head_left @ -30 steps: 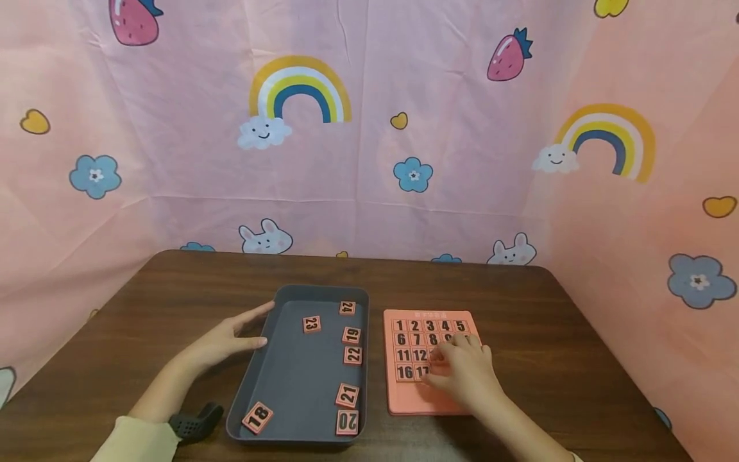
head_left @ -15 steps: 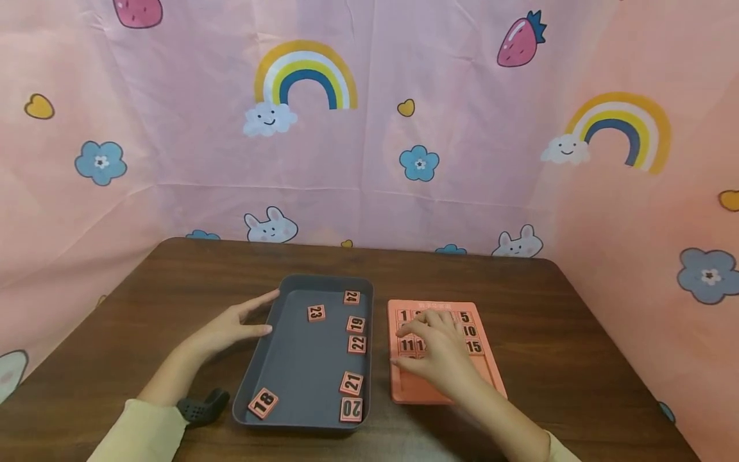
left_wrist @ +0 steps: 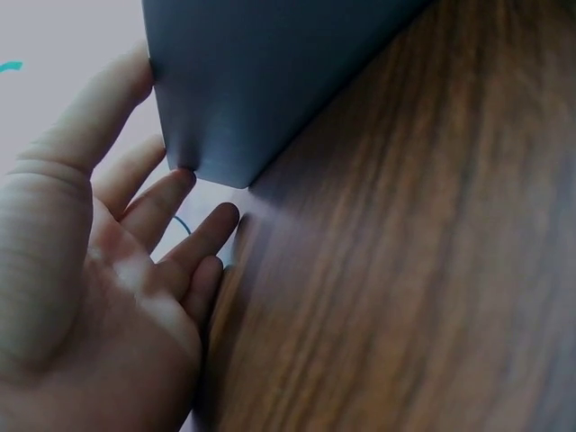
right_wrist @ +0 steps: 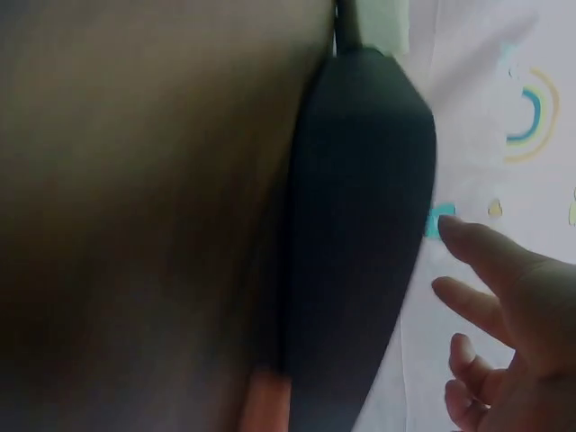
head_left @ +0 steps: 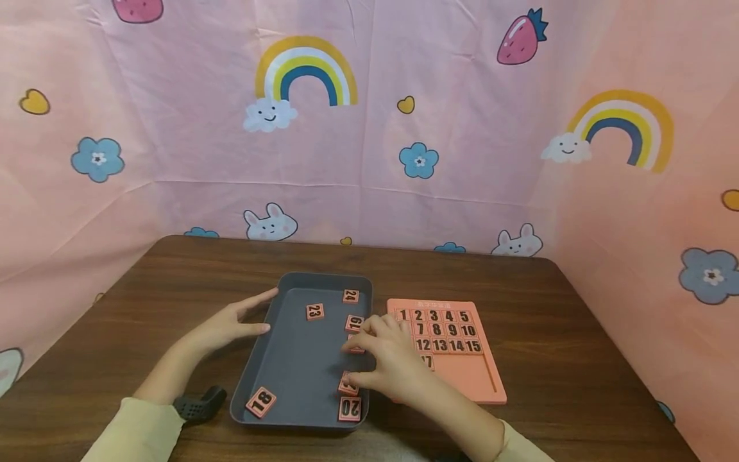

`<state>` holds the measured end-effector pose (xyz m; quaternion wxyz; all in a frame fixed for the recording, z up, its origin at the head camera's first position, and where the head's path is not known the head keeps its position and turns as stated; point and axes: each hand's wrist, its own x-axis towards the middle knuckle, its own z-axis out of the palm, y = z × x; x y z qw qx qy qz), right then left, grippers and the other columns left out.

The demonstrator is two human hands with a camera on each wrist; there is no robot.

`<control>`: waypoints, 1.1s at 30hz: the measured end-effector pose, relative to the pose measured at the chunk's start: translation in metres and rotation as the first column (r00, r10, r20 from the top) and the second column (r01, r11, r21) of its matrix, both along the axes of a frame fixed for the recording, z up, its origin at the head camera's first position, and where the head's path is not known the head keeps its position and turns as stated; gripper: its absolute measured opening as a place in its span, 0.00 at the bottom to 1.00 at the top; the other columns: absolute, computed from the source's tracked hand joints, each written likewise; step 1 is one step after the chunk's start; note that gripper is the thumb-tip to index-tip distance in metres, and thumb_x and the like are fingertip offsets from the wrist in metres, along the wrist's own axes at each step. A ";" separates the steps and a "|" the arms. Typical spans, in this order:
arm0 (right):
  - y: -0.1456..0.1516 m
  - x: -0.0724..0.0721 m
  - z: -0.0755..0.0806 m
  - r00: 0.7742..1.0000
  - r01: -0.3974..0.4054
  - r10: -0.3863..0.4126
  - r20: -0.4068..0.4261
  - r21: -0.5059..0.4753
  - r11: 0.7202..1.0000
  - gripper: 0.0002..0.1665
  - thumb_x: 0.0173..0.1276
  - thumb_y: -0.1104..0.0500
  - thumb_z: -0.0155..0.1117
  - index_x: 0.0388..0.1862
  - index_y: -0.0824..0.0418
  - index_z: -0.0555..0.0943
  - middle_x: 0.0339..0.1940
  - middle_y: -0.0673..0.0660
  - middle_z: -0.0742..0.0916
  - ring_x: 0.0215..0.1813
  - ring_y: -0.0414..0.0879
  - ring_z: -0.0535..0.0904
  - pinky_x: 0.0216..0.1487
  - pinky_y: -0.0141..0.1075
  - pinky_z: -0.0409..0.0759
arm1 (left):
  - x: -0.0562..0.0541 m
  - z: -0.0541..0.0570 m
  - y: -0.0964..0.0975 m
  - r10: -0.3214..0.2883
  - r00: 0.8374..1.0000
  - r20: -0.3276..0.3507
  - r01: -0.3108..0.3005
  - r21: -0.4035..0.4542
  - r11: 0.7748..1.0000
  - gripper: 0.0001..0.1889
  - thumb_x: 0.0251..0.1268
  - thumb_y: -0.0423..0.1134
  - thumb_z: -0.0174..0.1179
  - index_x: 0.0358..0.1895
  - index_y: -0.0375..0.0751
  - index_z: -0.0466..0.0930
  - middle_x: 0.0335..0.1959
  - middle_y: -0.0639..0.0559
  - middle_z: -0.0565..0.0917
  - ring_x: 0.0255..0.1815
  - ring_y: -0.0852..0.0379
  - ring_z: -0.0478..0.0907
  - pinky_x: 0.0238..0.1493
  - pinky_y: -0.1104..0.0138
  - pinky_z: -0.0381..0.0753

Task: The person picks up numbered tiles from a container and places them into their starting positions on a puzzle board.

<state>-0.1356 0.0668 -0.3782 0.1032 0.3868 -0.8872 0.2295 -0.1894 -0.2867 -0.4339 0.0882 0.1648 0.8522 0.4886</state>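
In the head view, my left hand (head_left: 227,328) rests its thumb and fingertips on the left wall of a grey tray (head_left: 300,417). The left wrist view shows those fingers fairly straight against the tray's side (left_wrist: 243,99). My right hand (head_left: 392,359) reaches over the tray's right wall, thumb and fingers apart with nothing between them. Under its fingers a number tile 22 (head_left: 356,345) is partly covered, and the thumb overlaps tile 21 (head_left: 346,387). Tiles 19 (head_left: 355,323), 20 (head_left: 349,409), 24 (head_left: 350,296), 23 (head_left: 314,312) and 18 (head_left: 261,402) lie in the tray.
Right of the tray lies a pink number board (head_left: 473,385) with rows of numbered tiles, partly hidden by my right hand. Both stand on a dark wooden table (head_left: 548,333). A patterned pink cloth (head_left: 369,212) hangs behind it.
My right hand has left the board, moving left over the tray. Tile 17, under its fingers at first, now sits in the board's fourth row. The left hand has stayed at the tray wall.
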 end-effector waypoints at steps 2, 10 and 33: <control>-0.013 0.006 -0.001 1.000 -0.021 0.020 0.020 0.035 0.999 0.21 0.50 0.42 0.77 0.43 0.46 0.86 0.41 0.44 0.74 0.44 0.41 0.63 0.43 0.38 0.59 | 0.002 0.000 -0.001 0.007 1.000 0.006 -0.007 0.001 1.000 0.37 0.65 0.44 0.62 0.75 0.51 0.56 0.74 0.38 0.56 0.73 0.32 0.46 0.60 0.33 0.55; -0.054 0.021 -0.004 0.997 -0.073 0.071 0.020 0.081 0.994 0.22 0.49 0.38 0.76 0.44 0.41 0.86 0.40 0.41 0.72 0.43 0.37 0.61 0.44 0.37 0.59 | 0.002 0.004 0.002 -0.011 1.000 -0.007 0.011 0.014 1.000 0.37 0.65 0.42 0.62 0.75 0.45 0.55 0.72 0.35 0.58 0.71 0.31 0.49 0.59 0.34 0.58; -0.119 0.028 -0.027 0.992 -0.039 0.000 0.129 0.303 0.952 0.28 0.45 0.38 0.76 0.49 0.29 0.83 0.36 0.39 0.73 0.36 0.36 0.59 0.36 0.31 0.56 | 0.002 -0.002 0.000 -0.005 1.000 -0.021 0.005 0.004 1.000 0.37 0.65 0.42 0.62 0.75 0.47 0.56 0.72 0.37 0.58 0.71 0.30 0.48 0.58 0.32 0.57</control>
